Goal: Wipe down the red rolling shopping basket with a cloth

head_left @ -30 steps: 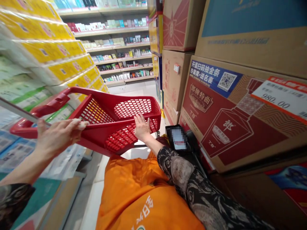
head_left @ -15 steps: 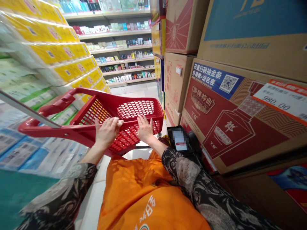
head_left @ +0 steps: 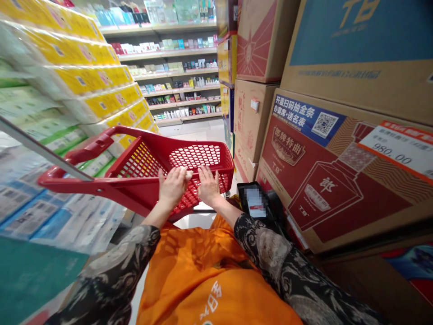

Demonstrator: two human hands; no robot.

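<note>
A red plastic shopping basket point(head_left: 149, 180) with mesh walls and a long red handle point(head_left: 84, 151) is tilted in front of me at waist height. My left hand point(head_left: 173, 186) rests on its near wall with the fingers curled over the rim. Right beside it, my right hand point(head_left: 209, 185) lies flat against the same mesh wall, fingers stretched and spread. Nothing shows inside the basket. I wear patterned dark sleeves and an orange vest point(head_left: 199, 280).
Stacked brown and red liquor cartons point(head_left: 324, 171) with a 980.00 price tag point(head_left: 395, 151) wall the right side. A black handheld device point(head_left: 255, 203) sits near them. Yellow and green paper packs point(head_left: 84, 90) fill the left shelves. A narrow aisle floor point(head_left: 196, 131) leads to shelves of small goods.
My left hand slid rightward along the basket's rim from the handle side to beside my right hand. The basket shifted slightly right and the view tipped up a little.
</note>
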